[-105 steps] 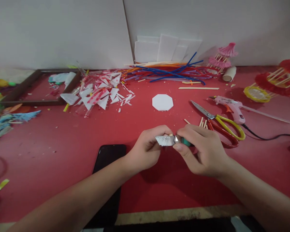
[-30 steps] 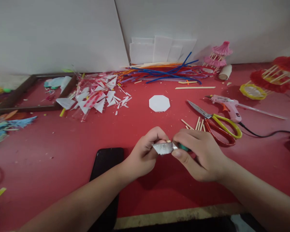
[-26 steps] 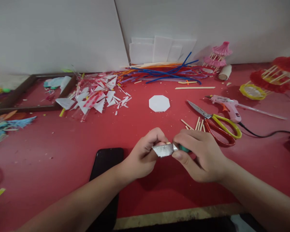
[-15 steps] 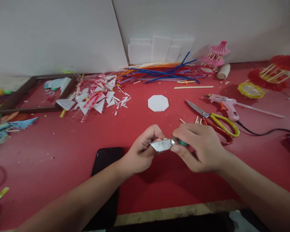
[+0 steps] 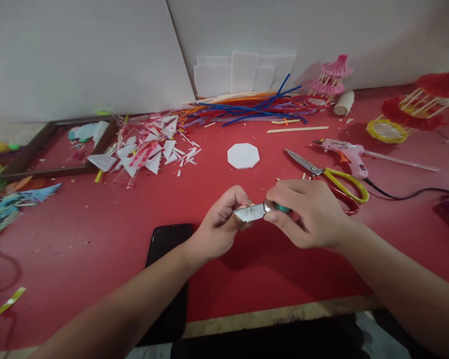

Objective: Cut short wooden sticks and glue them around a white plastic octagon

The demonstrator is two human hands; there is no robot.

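Note:
My right hand [image 5: 310,214] is closed round a utility knife with a teal handle, and its silver blade [image 5: 251,212] points left. My left hand [image 5: 220,224] is curled against the blade, pinching something small that the fingers hide. Both hands hover just above the red table [image 5: 97,219], near its front middle. A white octagonal foam piece [image 5: 243,155] lies flat a short way beyond them.
A black phone [image 5: 168,274] lies under my left forearm. Scissors with yellow and red handles [image 5: 333,177] and a pink glue gun [image 5: 346,154] with its cord lie at right. White and red scraps [image 5: 149,147], coloured sticks [image 5: 247,107] and stick lanterns [image 5: 411,109] lie further back.
Both hands have stayed together with the knife; the blade tilted slightly. The view drifted a little, so the objects shifted in the frame.

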